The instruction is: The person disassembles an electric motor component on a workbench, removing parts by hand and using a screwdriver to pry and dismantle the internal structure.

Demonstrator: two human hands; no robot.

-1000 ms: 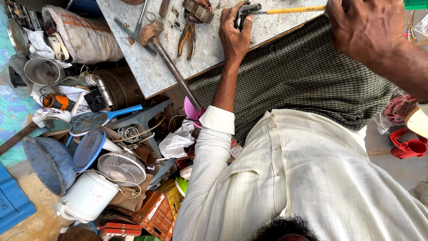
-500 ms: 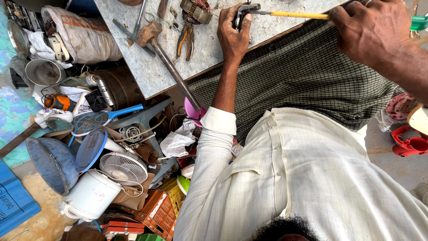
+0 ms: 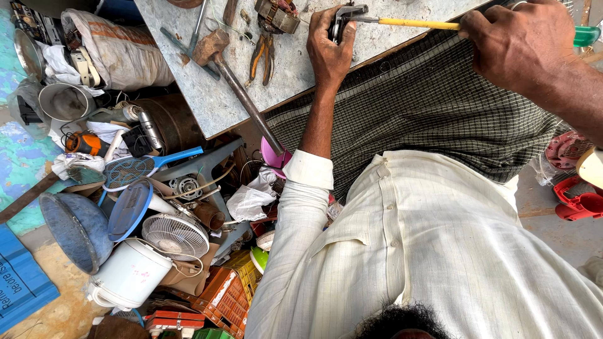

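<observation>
On top of the grey surface [image 3: 207, 107], near its edge, sits the thing being worked on: a small dark metal part [image 3: 344, 12]. L hand [image 3: 330, 53] is clamped over the part from the near side, fingers curled tight round it and pinning it to the surface. R hand [image 3: 521, 44], well to the right of the part, is fisted shut round the handle of a screwdriver [image 3: 414, 24]. Its yellow shaft runs level straight to the part, and the tip looks to be touching it, though the contact spot is too small to read.

Progress, as a judgement: the setup is done, w/ part steadied, tool picked up and tip brought to the part. The work on the fastener itself looks underway, not finished. The part is in one piece, w/ nothing lifted off it or lying loose beside it. Can't tell how far any screw has turned.

Left of the part lie pliers [image 3: 260, 56] and a hammer [image 3: 239, 94], both untouched, the hammer's handle overhanging the surface edge. Further left and below the part, on the floor, is a heap of scrap incl. a small fan [image 3: 176, 235].
</observation>
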